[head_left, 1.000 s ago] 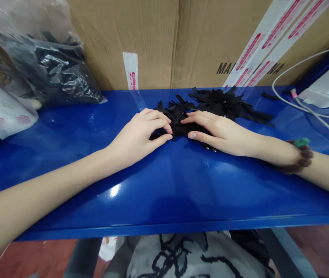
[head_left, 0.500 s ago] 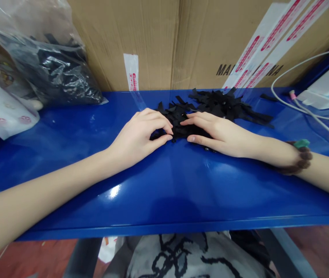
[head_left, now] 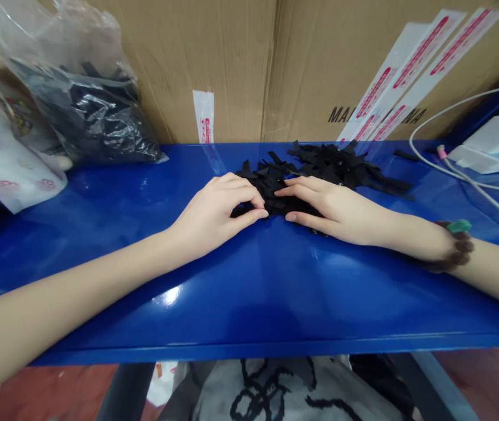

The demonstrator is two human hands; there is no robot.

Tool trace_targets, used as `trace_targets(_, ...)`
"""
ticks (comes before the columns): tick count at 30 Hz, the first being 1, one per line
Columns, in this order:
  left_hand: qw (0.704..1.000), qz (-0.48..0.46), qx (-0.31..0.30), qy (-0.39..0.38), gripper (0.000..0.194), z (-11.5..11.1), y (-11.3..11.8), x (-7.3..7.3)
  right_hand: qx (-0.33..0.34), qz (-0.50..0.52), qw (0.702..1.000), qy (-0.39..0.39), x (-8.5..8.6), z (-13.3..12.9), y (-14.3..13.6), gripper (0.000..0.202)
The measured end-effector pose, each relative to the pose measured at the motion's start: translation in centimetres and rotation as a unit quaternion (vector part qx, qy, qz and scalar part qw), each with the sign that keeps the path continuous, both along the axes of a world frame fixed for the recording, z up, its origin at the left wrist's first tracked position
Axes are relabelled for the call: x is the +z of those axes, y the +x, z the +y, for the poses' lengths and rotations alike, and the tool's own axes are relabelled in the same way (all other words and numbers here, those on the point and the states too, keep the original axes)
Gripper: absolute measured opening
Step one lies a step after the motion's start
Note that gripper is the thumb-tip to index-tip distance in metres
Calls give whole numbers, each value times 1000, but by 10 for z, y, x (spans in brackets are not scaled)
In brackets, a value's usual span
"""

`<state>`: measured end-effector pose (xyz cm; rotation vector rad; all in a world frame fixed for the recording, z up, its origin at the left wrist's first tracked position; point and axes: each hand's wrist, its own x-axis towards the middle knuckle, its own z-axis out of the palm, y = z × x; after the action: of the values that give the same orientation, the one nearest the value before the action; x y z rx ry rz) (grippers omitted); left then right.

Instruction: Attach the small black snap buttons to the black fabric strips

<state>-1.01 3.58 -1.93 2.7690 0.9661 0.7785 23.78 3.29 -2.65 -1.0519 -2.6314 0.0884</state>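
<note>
A loose heap of short black strips (head_left: 334, 164) lies on the blue tabletop (head_left: 249, 292) against the cardboard. My left hand (head_left: 223, 207) is at the heap's left end, thumb and index fingertip pressed together on something too small or hidden to make out. On the right, my right hand (head_left: 326, 207) rests over the front of the heap with its fingers apart, thumb near the table. Strips show between the two hands and behind them. A brown hair tie with a green piece (head_left: 458, 227) circles my right wrist.
Cardboard (head_left: 240, 58) stands along the back edge. A clear bag of black pieces (head_left: 104, 117) and a white patterned bag (head_left: 16, 169) are at the left. White cables (head_left: 455, 169) and a white device (head_left: 495, 140) occupy the right.
The whole view has shifted slightly, so things sit a little lower. The left thumb and index fingertip have come together; the right hand is almost unchanged.
</note>
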Motion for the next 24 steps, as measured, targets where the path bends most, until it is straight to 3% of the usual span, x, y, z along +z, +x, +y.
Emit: trace_targets(24, 997, 61, -22, -30, 15, -4, 2, 3, -2, -29, 999, 20, 0, 0, 0, 59)
